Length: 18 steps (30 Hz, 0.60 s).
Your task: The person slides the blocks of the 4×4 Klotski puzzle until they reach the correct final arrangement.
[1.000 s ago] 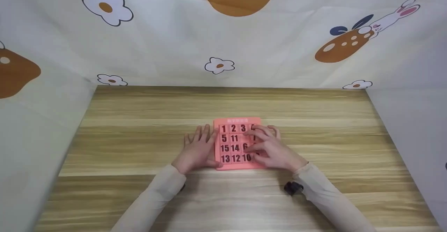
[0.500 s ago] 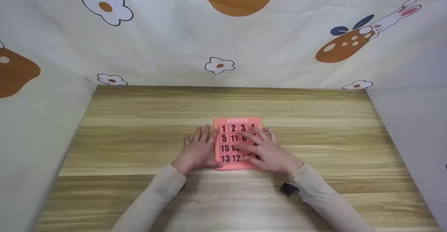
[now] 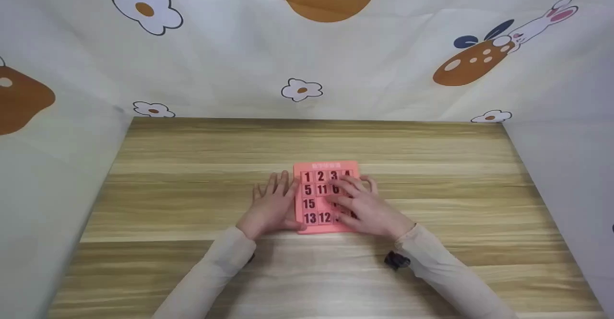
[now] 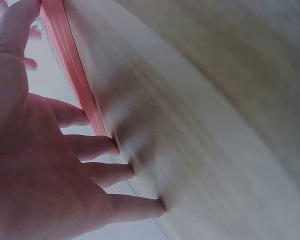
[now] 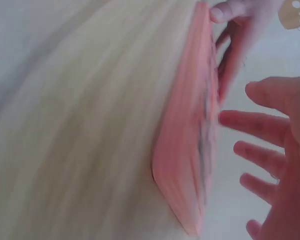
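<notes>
A pink sliding number puzzle (image 3: 303, 166) lies flat on the table, its tiles marked with black numbers. The top row starts 1, 2, 3. A vacant slot shows in the third row, right of the 15 tile (image 3: 309, 204). My left hand (image 3: 271, 209) steadies the puzzle's left side with thumb and index finger, its fingers spread; in the left wrist view some fingertips touch the table. Over the right half hovers my right hand (image 3: 376, 211), fingers extended onto the tiles and covering several. In the right wrist view one finger (image 5: 255, 125) reaches the tile face.
The wood-grain table (image 3: 216, 151) surrounds the puzzle. A pale cloth wall (image 3: 230, 45) printed with flowers and carrots rises behind it, with pale side walls at left and right. A black device (image 3: 397, 260) hangs at the right wrist.
The 6 tile has moved up into the second row, then the 14 tile has slid right, leaving the slot beside 15. My right hand has shifted left; the left hand stays put.
</notes>
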Available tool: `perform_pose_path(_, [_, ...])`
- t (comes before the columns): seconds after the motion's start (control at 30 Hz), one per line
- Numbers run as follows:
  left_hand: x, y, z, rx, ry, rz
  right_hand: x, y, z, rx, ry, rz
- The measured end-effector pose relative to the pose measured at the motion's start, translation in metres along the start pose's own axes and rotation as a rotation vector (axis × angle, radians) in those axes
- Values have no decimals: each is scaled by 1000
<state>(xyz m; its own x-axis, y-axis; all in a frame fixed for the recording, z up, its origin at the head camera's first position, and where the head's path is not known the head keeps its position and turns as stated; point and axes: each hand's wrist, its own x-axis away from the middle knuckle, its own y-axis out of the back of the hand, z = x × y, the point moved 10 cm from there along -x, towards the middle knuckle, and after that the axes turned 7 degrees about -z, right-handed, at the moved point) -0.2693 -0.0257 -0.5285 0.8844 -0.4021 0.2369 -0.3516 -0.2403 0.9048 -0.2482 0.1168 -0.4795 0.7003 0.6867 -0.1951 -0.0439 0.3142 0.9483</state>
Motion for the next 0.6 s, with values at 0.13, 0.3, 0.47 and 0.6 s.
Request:
perform_pose_path(0.13, [-1,0,-2,-4,-8,-1,-3,-13,4,-18,3,66])
perform_pose_path(0.3, [0,-1,-2,-3,-3,3,4,-13,12,-56,52,69])
perform_pose_path(0.47, [1,0,0,-4,3,-3,12,-10,18,-87,92,57])
perform_pose_path(0.6, [-1,0,-1,-9,4,-6,9,-8,12,-47,44,10])
